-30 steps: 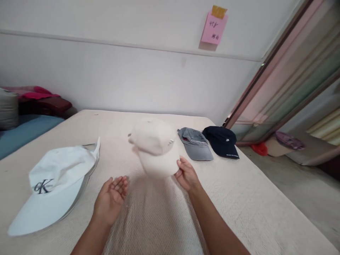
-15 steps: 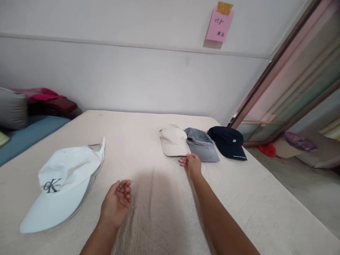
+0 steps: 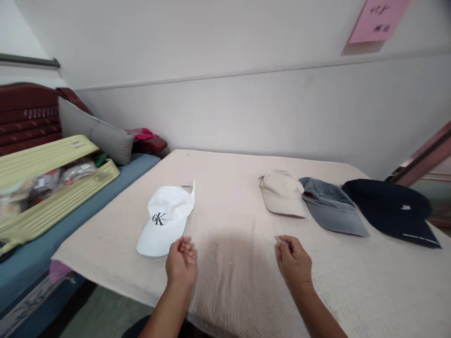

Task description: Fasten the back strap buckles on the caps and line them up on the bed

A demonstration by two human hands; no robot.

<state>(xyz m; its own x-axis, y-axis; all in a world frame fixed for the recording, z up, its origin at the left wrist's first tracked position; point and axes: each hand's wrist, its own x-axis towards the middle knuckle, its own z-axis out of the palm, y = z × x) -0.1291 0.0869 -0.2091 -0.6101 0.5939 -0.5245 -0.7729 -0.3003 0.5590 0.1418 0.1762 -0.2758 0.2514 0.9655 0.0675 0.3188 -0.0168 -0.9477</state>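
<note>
On One Table (image 3: 225, 183), Counted Clockwise

From the viewpoint, one white cap (image 3: 171, 209) lies at eleven o'clock, one beige cap (image 3: 281, 190) at one, one grey cap (image 3: 333, 209) and one navy cap (image 3: 387, 205) toward two. Empty and loosely curled: one left hand (image 3: 181, 264) beside the white cap, one right hand (image 3: 296, 262) nearest the beige cap.

We see a white cap (image 3: 172, 199) with black lettering (image 3: 158, 218) at centre left; at right, a beige cap (image 3: 282, 190), a grey cap (image 3: 334, 213) and a navy cap (image 3: 384, 206) with small white marks (image 3: 406, 207). Our bench cloth (image 3: 229, 180) is cream, finely dimpled. We find a pink note (image 3: 382, 21) upper right and pale-yellow ridged panels (image 3: 95, 183) far left.
</note>
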